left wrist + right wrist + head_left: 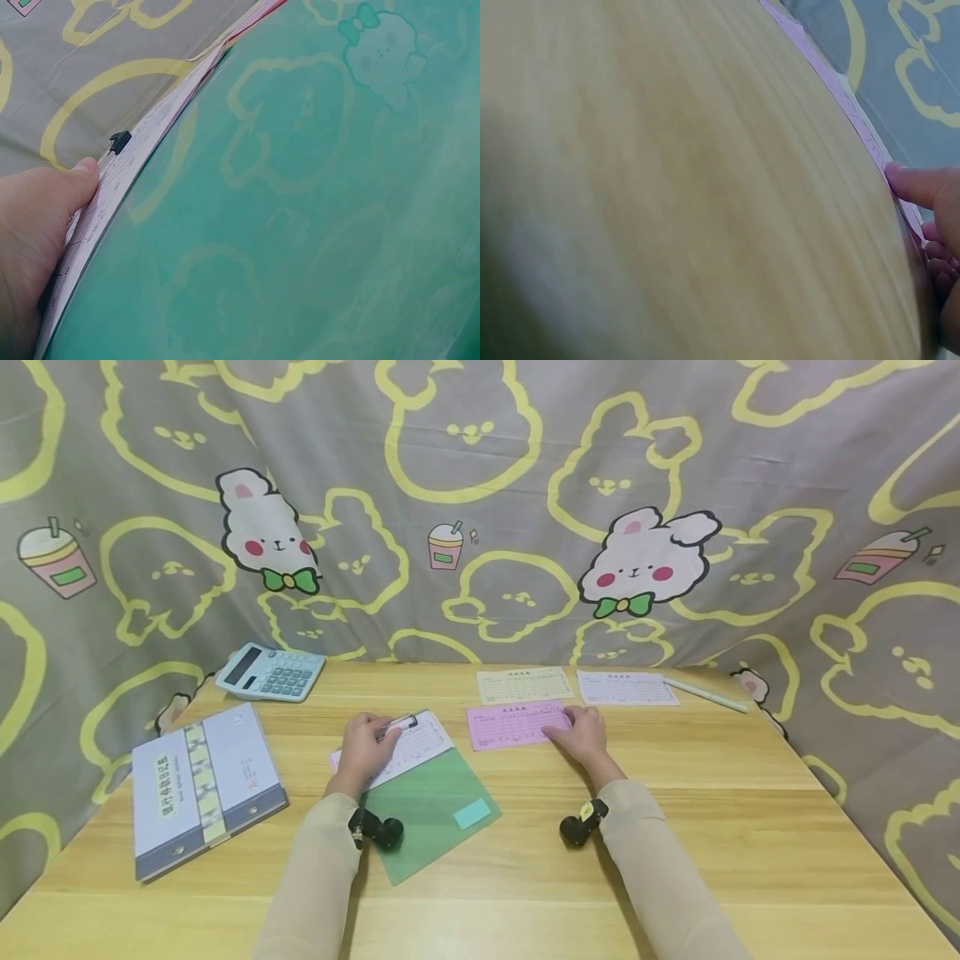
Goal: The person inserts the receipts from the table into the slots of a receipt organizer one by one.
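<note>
Pink form (504, 727) lay toward the table's (750, 827) far edge, its right end pinched by the right hand (587, 737) — and there, to its left, the left hand (363, 750) gripped the green clipboard (423, 814), thumb beside the clip (407, 722)! A yellow form (525, 687) and white form (627, 689) lay along that far edge, the calculator (279, 673) near the far-left corner.

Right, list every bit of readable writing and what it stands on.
Book: title, seemingly "银行存款日记账"; smaller print unreadable.
Pink slip, yellow slip, white slip: print too small.
Paper on the clipboard: too small.
Calculator: markings too small.
</note>
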`<state>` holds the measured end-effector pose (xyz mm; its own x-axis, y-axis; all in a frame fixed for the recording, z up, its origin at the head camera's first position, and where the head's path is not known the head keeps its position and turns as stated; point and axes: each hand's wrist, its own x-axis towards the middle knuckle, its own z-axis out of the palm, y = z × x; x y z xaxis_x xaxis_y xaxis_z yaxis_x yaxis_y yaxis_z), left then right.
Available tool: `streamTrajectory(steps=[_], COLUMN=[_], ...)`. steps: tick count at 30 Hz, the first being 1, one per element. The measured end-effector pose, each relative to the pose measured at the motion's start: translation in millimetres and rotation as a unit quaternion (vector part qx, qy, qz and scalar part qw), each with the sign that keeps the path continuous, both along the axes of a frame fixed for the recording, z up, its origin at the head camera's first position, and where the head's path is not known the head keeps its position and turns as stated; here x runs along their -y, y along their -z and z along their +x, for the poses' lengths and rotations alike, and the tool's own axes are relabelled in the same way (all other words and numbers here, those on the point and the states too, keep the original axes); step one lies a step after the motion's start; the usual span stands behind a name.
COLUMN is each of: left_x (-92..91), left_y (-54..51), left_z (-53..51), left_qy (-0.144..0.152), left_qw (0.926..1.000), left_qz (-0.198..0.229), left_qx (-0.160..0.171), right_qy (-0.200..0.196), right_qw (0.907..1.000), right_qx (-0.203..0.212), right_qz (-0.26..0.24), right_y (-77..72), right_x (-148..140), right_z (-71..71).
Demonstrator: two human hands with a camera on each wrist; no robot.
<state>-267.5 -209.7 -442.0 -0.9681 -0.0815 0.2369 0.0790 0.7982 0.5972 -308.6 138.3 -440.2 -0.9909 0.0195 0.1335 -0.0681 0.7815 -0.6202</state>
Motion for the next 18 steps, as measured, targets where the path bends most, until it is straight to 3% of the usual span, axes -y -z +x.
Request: streamTrajectory(steps=[11,18], left_x=[1.9,1.1], left_y=[0.7,1.2], left_z=[-0.4,-0.1], left_qy=[0.002,0.005], left_qw=[1.0000,1.0000], left_qz=[0.002,0.001], left_qx=[-0.002,-0.002], right_qy=[-0.027,-0.038], right_qw=[0.9995,0.9988], right_qx=[-0.010,0.017], right_qz=[-0.016,-0.025], right_y=[-4.6,-13.7], right_x=[1.3,6.3], right_z=[1.4,0.9])
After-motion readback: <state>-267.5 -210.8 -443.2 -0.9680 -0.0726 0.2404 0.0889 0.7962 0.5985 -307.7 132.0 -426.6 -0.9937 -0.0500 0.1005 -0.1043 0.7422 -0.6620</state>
